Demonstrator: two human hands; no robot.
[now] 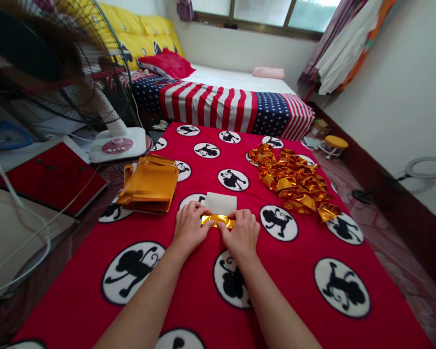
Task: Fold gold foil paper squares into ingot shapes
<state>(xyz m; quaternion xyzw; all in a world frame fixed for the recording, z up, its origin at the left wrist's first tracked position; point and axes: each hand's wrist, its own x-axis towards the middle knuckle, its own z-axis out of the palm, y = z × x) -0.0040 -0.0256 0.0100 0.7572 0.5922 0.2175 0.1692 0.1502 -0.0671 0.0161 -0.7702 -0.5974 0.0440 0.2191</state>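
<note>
A sheet of gold foil paper (221,202) lies in front of me, its pale back up and its near edge folded over into a shiny gold strip. My left hand (193,222) grips the left end of that fold, thumb on the near side and fingers behind. At the right end, my right hand (241,230) pinches the fold in the same way. Both thumbs point toward the middle of the strip. To the left lies a stack of flat gold foil sheets (150,182). Off to the right is a pile of folded gold foil pieces (292,179).
The red cloth (276,286) with monkey circles covers the surface. A white-based fan (118,144) stands at the left beside a red board (53,174). Behind is a bed with a striped, starred cover (210,104). A yellow stool (336,142) and ring lamp (427,167) are at right.
</note>
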